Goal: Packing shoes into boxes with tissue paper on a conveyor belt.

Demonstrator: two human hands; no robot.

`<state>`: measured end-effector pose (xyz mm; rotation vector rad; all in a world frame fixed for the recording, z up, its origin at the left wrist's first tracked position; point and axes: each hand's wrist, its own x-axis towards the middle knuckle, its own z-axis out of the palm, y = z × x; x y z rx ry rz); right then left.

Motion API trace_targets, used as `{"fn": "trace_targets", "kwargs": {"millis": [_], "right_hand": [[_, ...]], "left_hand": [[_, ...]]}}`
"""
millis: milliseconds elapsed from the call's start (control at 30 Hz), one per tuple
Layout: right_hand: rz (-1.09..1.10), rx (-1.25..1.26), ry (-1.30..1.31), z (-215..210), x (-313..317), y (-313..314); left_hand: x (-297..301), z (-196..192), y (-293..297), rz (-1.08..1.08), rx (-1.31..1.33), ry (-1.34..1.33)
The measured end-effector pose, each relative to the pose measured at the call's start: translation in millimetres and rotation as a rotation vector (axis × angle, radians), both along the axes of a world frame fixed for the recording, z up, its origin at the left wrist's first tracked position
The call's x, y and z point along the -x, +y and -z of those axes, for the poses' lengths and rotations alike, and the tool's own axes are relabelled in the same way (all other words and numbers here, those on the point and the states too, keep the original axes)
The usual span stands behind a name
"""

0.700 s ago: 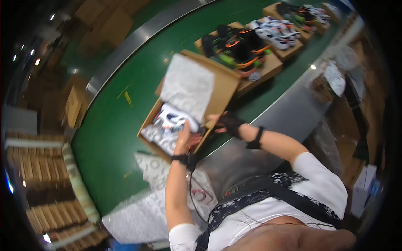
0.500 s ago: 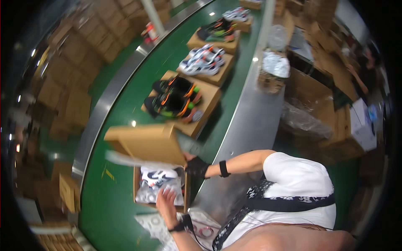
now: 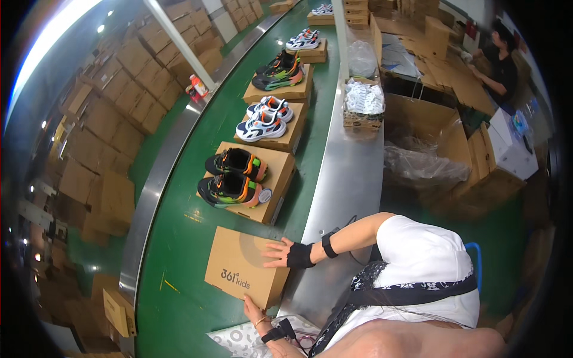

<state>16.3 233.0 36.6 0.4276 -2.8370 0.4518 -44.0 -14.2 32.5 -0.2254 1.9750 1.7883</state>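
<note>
My widest way through is on the left: bare green belt (image 3: 173, 262) runs from the closed shoebox (image 3: 239, 256) to the metal rail (image 3: 146, 224) along the belt's left edge. Toward the right edge, my right hand (image 3: 282, 253) lies spread on the box top and my forearm (image 3: 355, 234) crosses above the steel ledge (image 3: 343, 173), barring that side. Beyond, a green gap, tighter at its right end, parts it from the next box (image 3: 279, 164), where black shoes (image 3: 230, 188) stand up as a barrier. Nearest me, my left hand (image 3: 253, 310) and patterned paper (image 3: 239, 337) take up room.
</note>
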Motion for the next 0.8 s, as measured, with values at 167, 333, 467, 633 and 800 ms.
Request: {"fn": "trace_targets", "kwargs": {"millis": [167,333,467,633,800], "right_hand": [[-0.056,0.022,-0.197,-32.8,-0.5,-12.9],[-0.035,-0.011,-0.182,-101.0,-8.4,-5.6],[-0.004,-0.217,0.077,-55.4,-54.8,4.0],[-0.105,-0.060,0.058,-53.5,-122.8,-7.5],[-0.044,0.184,0.535,-11.6,-153.1,-26.4]], "left_hand": [[-20.3,-20.5,17.6,-0.241,-0.504,-0.172],[-5.6,-57.9,11.7,-0.117,-0.514,-0.310],[-56.1,-36.3,33.1,-0.011,-0.478,-0.202],[-128.8,-39.7,76.5,-0.258,-0.253,-0.052],[-174.5,-29.6,88.4,-0.186,-0.212,0.103]]}}
